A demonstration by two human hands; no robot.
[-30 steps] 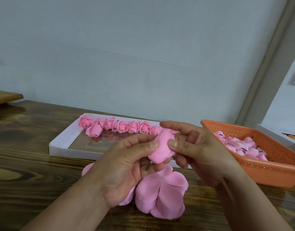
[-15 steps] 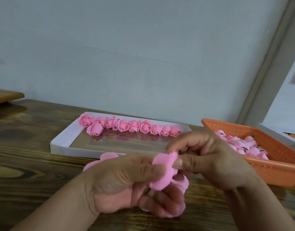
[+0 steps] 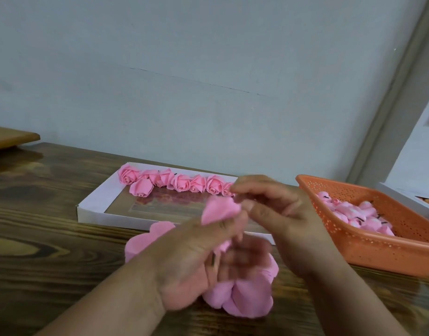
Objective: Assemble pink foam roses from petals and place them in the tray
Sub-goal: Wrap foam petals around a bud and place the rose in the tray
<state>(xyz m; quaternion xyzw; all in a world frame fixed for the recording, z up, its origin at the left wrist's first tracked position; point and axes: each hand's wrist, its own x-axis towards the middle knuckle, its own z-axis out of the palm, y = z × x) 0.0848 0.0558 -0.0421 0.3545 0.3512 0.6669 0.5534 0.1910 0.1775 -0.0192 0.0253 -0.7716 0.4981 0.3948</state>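
Observation:
My left hand (image 3: 196,260) grips a partly wrapped pink foam rose (image 3: 218,210) by its base, above the table's front. My right hand (image 3: 281,214) is just right of it, thumb against the petal's edge and index finger lifted above it; motion blur hides the exact contact. Loose pink petals (image 3: 247,299) lie on the wood under my hands, and more petals (image 3: 145,241) show to the left. Behind them, a shallow white tray (image 3: 92,207) holds a row of several finished roses (image 3: 182,183) along its far side.
An orange perforated basket (image 3: 378,251) with several pink buds (image 3: 354,214) stands at the right. A white box edge (image 3: 402,195) sits behind it. A wooden board (image 3: 10,138) rests at the far left. A grey wall closes the back.
The rose has tilted up and left in my left hand. My right hand has loosened its pinch on the petal and lifted its index finger.

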